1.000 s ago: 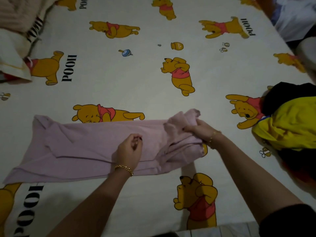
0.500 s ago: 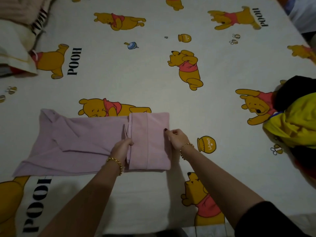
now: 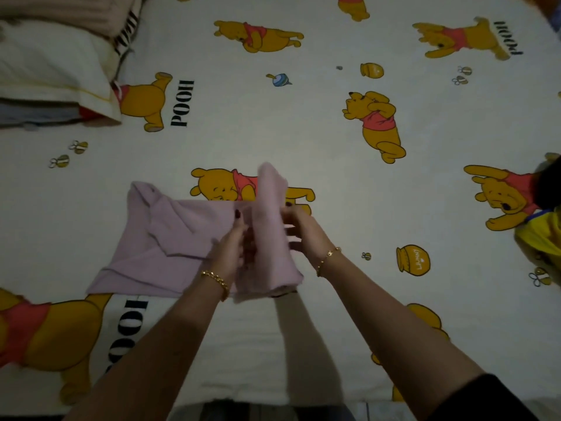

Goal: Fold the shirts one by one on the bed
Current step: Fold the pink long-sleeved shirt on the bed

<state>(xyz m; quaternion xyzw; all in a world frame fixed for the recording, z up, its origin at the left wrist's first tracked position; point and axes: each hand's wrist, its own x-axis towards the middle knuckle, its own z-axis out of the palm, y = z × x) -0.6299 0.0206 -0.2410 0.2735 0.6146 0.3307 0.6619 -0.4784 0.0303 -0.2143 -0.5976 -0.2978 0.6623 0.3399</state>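
Located on the bed sheet [image 3: 303,132], left of centre and toward the near edge: one lilac shirt [image 3: 170,238], partly folded. Left portion lying flat on the sheet, a sleeve turned in across it. Right portion doubled into a narrow panel, raised off the sheet and standing roughly upright; blurred.

Panel held from both sides. Left hand [image 3: 232,247] against the panel's left face, one dark-polished nail showing at the top, other fingers partly hidden by the cloth. Right hand [image 3: 303,235] gripping the panel's right edge, fingers curled round it. Both hands close together, with only the raised cloth between them. Gold chain bracelet [image 3: 217,279] on the left wrist; finer gold bracelet [image 3: 328,259] on the right wrist. Dark sleeve [image 3: 501,399] on the right forearm, at the bottom right corner.

Elsewhere on the bed: white pillow [image 3: 51,71] at the far left, ribbed pink fabric [image 3: 60,10] beyond it. Yellow garment [image 3: 543,238] at the right edge, black garment [image 3: 549,183] just behind and touching it, both cut off by the frame and well apart from the lilac shirt. Sheet printed with yellow bears in red tops, honey pots and bees.
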